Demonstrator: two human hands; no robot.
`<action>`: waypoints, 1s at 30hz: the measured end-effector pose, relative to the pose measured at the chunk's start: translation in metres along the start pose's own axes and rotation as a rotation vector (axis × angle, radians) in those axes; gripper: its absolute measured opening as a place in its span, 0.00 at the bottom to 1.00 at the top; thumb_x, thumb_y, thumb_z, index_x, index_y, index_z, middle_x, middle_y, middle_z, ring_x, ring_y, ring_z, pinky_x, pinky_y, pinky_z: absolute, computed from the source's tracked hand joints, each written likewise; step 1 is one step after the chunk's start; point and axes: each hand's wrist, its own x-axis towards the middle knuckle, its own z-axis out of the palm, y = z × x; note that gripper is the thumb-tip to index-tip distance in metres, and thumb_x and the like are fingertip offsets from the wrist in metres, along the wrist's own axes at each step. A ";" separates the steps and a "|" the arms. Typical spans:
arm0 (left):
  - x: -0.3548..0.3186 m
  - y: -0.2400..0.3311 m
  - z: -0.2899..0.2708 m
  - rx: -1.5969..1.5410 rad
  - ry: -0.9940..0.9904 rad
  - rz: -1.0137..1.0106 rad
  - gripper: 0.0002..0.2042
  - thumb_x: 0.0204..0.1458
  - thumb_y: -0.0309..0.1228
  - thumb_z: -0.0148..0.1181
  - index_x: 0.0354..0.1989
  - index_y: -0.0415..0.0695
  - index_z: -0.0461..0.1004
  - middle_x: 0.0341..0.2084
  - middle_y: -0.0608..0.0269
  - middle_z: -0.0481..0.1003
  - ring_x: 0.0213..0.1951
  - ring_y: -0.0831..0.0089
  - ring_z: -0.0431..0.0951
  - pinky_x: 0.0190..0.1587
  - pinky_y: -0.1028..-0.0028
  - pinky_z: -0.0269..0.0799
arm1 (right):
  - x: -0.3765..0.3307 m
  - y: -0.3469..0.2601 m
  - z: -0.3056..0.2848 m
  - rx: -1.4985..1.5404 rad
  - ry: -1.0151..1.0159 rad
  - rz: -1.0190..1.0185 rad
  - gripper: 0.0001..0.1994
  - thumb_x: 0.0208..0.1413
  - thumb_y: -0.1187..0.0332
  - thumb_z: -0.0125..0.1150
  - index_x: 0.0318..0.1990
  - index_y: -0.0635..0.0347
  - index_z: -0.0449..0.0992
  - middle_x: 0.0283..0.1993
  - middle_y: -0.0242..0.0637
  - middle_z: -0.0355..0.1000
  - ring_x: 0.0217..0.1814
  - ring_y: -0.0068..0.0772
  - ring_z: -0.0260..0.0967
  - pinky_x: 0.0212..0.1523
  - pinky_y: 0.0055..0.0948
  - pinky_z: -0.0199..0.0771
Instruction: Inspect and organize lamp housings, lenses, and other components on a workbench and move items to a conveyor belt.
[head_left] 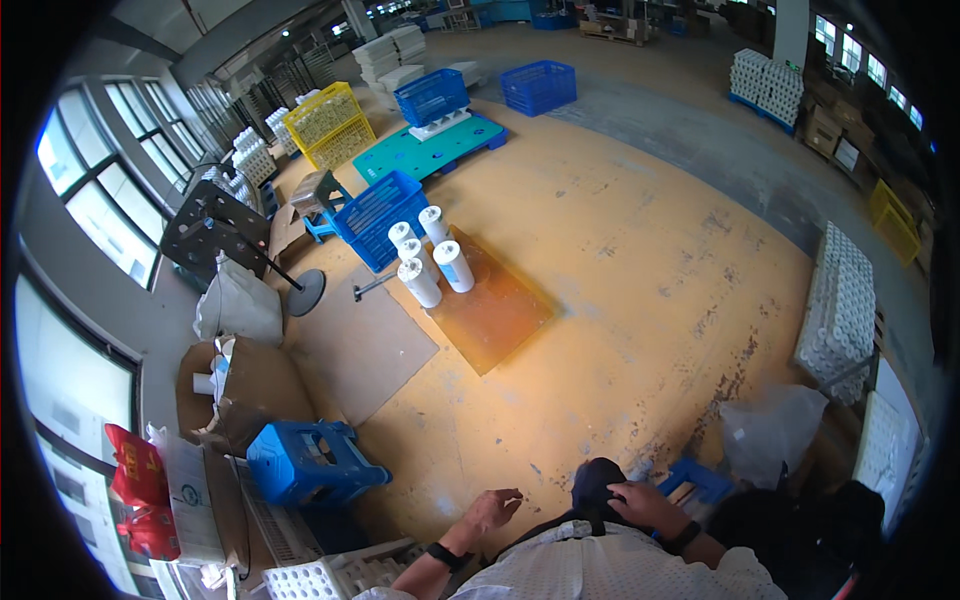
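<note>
My left hand is held above the floor at the lower middle, its fingers loosely stretched and nothing visible in them. Beside a dark rounded thing, perhaps my knee, my right hand has its fingers slightly apart with no object showing in it. Both wrists wear black bands. Farther ahead, several white cylinders stand upright on an amber translucent sheet on the floor, out of reach of either hand. A T-shaped tool, maybe a hammer, lies to their left.
A blue stool lies on its side at left, near an open cardboard box. Behind the cylinders is a blue crate, then a green pallet. A clear plastic bag and stacked white tubes are at right.
</note>
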 end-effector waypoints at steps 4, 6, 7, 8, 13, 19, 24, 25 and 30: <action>0.092 0.013 -0.034 -0.001 0.009 -0.041 0.12 0.49 0.35 0.53 0.41 0.48 0.73 0.34 0.54 0.75 0.32 0.61 0.77 0.38 0.70 0.72 | 0.070 0.049 -0.047 -0.105 -0.103 -0.002 0.18 0.48 0.58 0.54 0.44 0.59 0.70 0.35 0.45 0.71 0.39 0.46 0.69 0.39 0.38 0.70; 0.145 0.023 -0.044 -0.013 -0.022 -0.060 0.13 0.49 0.37 0.52 0.42 0.49 0.73 0.32 0.53 0.75 0.34 0.58 0.76 0.39 0.68 0.71 | 0.103 0.082 -0.075 -0.122 -0.115 0.060 0.19 0.48 0.56 0.53 0.44 0.59 0.70 0.35 0.45 0.71 0.39 0.46 0.69 0.40 0.40 0.69; 0.171 0.019 -0.043 -0.009 -0.018 -0.009 0.13 0.49 0.38 0.52 0.42 0.49 0.73 0.33 0.53 0.75 0.35 0.58 0.76 0.40 0.68 0.71 | 0.123 0.099 -0.089 -0.161 -0.093 0.103 0.19 0.48 0.57 0.53 0.44 0.58 0.70 0.34 0.45 0.71 0.39 0.46 0.69 0.39 0.40 0.69; 0.193 0.019 -0.045 -0.001 -0.021 0.043 0.13 0.49 0.38 0.51 0.42 0.49 0.72 0.33 0.53 0.75 0.36 0.58 0.75 0.40 0.67 0.71 | 0.142 0.112 -0.104 -0.195 -0.069 0.151 0.19 0.47 0.57 0.53 0.44 0.58 0.70 0.33 0.44 0.71 0.39 0.46 0.69 0.39 0.40 0.69; 0.285 0.056 -0.104 0.016 -0.083 0.084 0.13 0.49 0.37 0.53 0.40 0.45 0.74 0.36 0.57 0.75 0.37 0.61 0.76 0.42 0.68 0.71 | 0.261 0.138 -0.194 -0.233 -0.007 0.137 0.18 0.47 0.58 0.54 0.43 0.59 0.70 0.33 0.45 0.71 0.38 0.46 0.69 0.38 0.40 0.69; 0.405 0.055 -0.156 -0.006 -0.060 -0.034 0.15 0.50 0.41 0.48 0.41 0.49 0.74 0.38 0.57 0.75 0.39 0.61 0.75 0.44 0.68 0.70 | 0.418 0.184 -0.283 -0.380 0.008 -0.028 0.17 0.48 0.61 0.54 0.43 0.60 0.71 0.36 0.45 0.72 0.39 0.45 0.69 0.41 0.38 0.69; 0.539 0.056 -0.194 0.102 -0.147 -0.048 0.14 0.50 0.38 0.46 0.38 0.47 0.75 0.41 0.61 0.74 0.43 0.66 0.73 0.48 0.73 0.68 | 0.515 0.257 -0.316 -0.300 -0.053 0.134 0.17 0.48 0.59 0.53 0.43 0.59 0.71 0.36 0.47 0.71 0.40 0.46 0.68 0.41 0.40 0.68; 0.574 0.073 -0.218 0.071 -0.116 -0.088 0.14 0.50 0.38 0.46 0.38 0.47 0.75 0.41 0.61 0.74 0.43 0.66 0.73 0.48 0.72 0.68 | 0.533 0.281 -0.325 -0.320 -0.123 0.225 0.18 0.48 0.58 0.52 0.43 0.59 0.71 0.37 0.47 0.71 0.41 0.46 0.68 0.41 0.40 0.68; 0.715 0.146 -0.305 0.039 -0.071 -0.014 0.15 0.49 0.40 0.50 0.40 0.46 0.74 0.36 0.55 0.75 0.39 0.59 0.75 0.44 0.67 0.70 | 0.574 0.353 -0.379 -0.331 -0.375 0.539 0.20 0.48 0.55 0.51 0.46 0.57 0.70 0.42 0.45 0.71 0.45 0.43 0.68 0.47 0.38 0.67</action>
